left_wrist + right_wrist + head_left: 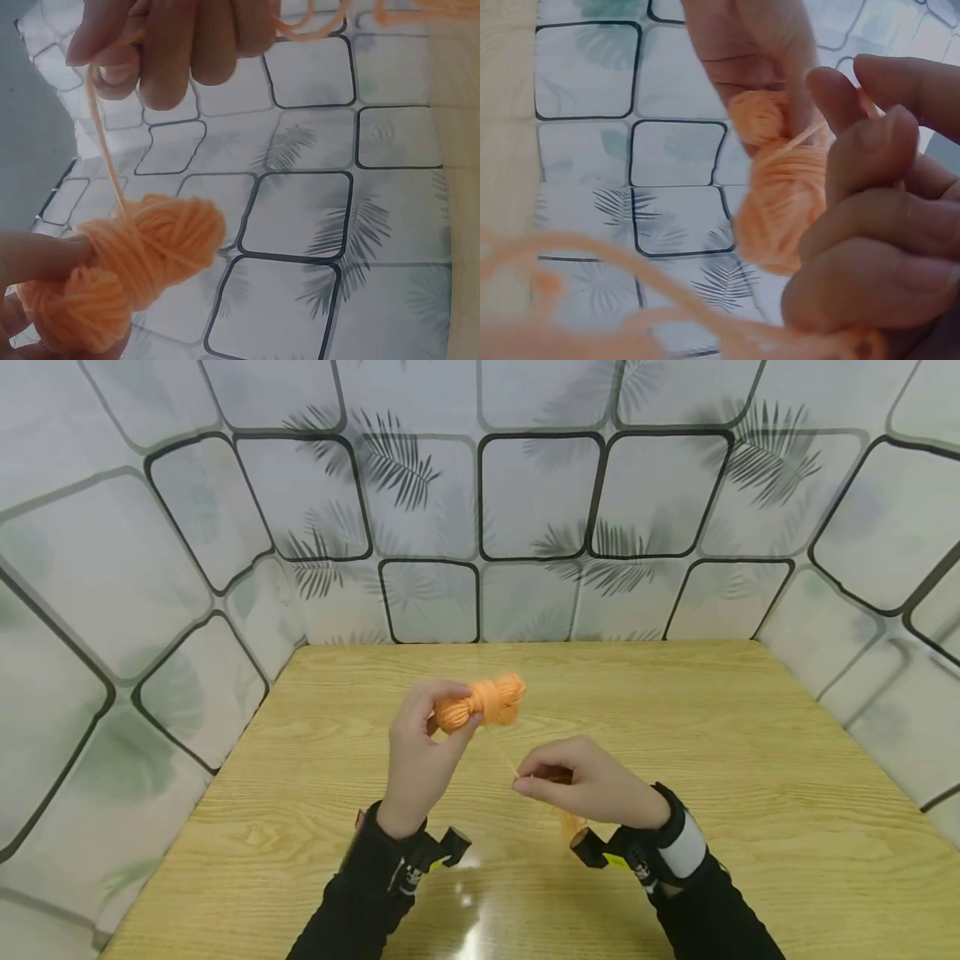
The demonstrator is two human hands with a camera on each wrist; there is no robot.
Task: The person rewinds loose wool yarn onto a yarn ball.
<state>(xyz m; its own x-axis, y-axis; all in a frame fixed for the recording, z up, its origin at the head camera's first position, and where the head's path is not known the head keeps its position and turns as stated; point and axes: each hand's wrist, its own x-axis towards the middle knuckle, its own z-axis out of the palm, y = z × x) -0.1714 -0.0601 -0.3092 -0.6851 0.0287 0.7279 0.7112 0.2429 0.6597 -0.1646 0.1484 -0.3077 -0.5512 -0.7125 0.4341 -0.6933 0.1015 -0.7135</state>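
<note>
An orange skein of yarn (489, 702), wrapped round its middle, is held up above the table by my left hand (422, 752), whose thumb and fingers grip one end. A single strand (105, 142) runs from the skein's wrapped middle to my right hand (588, 779). There the thumb and index finger pinch it, and the other fingers are curled in. Loose yarn (660, 281) hangs from the lower side of the right hand. In the right wrist view the left hand (754, 45) stands behind the skein (784, 202).
Below both hands is a wood-grain table (300, 860). Pale sheets (540, 497) with dark rounded outlines and leaf prints stand round its back and sides. Dark camera mounts (442, 852) are strapped to both wrists over black sleeves.
</note>
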